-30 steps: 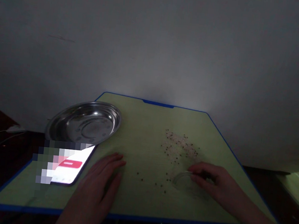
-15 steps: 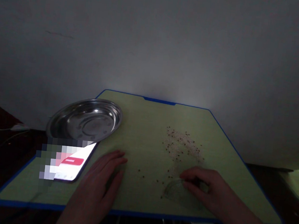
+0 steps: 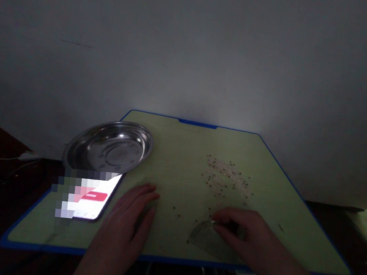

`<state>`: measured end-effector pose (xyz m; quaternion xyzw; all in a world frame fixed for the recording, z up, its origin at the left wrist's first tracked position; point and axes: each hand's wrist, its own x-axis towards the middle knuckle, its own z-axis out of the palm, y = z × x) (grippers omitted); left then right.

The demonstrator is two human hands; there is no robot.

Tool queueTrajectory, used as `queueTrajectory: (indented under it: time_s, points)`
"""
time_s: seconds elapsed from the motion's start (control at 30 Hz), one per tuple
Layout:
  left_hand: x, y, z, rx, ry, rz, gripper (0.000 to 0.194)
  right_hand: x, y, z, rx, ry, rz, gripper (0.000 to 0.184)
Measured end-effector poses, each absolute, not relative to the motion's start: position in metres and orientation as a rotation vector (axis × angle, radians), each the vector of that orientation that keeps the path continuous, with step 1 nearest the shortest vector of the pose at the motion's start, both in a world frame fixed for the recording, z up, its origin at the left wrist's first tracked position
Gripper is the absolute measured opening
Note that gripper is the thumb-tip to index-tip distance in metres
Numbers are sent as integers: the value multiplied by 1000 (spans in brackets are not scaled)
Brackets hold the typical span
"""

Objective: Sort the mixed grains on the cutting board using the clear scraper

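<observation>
My left hand lies flat on the green board, fingers stretched out and holding nothing, just right of a lit phone. My right hand is curled, fingers pinched on the edge of a small clear round piece that rests on the board near its front edge. A scatter of pale grains and dark seeds lies on the board just beyond my right hand. Several stray dark seeds dot the board between my hands.
A shiny steel plate sits at the board's left rear corner, partly over the edge. The board has a blue rim and stands against a grey wall. Cables lie on the dark surface at far left.
My right hand has slid the clear round piece left and toward me across the board. My left hand has stayed flat in place.
</observation>
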<state>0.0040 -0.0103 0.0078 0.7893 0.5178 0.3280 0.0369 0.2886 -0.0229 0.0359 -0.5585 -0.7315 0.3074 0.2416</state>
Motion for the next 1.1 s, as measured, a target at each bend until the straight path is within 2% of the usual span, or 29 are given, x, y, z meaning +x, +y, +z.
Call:
queueTrajectory:
  time_s: [0.53, 0.97, 1.1]
  points:
    - [4, -13, 10, 2399, 1583, 1007, 26, 267, -31, 52, -1483, -2120, 993, 19]
    - [5, -13, 12, 2405, 1572, 987, 25, 301, -41, 49, -1548, -1863, 658, 10]
    - [5, -13, 11, 2406, 1595, 977, 27, 280, -46, 40, -1493, -1963, 641, 17]
